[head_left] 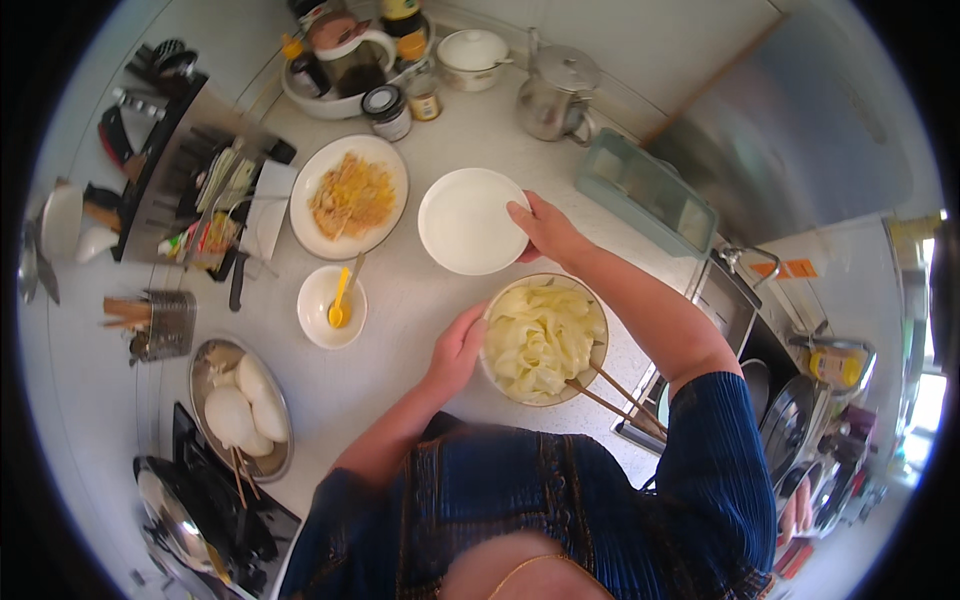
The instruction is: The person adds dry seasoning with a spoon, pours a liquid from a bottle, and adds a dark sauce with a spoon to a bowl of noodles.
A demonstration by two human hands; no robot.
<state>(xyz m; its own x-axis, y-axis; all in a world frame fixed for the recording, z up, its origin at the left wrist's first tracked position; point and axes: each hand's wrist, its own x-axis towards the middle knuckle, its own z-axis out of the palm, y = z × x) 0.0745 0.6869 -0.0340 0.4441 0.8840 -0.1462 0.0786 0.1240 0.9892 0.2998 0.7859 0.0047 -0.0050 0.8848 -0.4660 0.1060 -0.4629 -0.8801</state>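
My right hand (546,228) grips the right rim of a plain white dish (472,221), thumb on top, with nothing visible inside it. Just below sits a round bowl (600,350) heaped with pale green-white leaf pieces that look like cabbage (543,345). A pair of wooden chopsticks (622,402) leans over that bowl's lower right rim. Against the bowl's left side, my left hand (459,347) is curved with its fingers at the rim; the fingertips are partly hidden.
Left on the counter are a plate of shredded yellowish food (352,195), a small white bowl (312,308) with a yellow spoon (340,308), and a metal basin (284,466) of white rounded pieces. A green divided box (640,200) stands near the sink (728,300). Jars, pots and a kettle (557,92) line the back.
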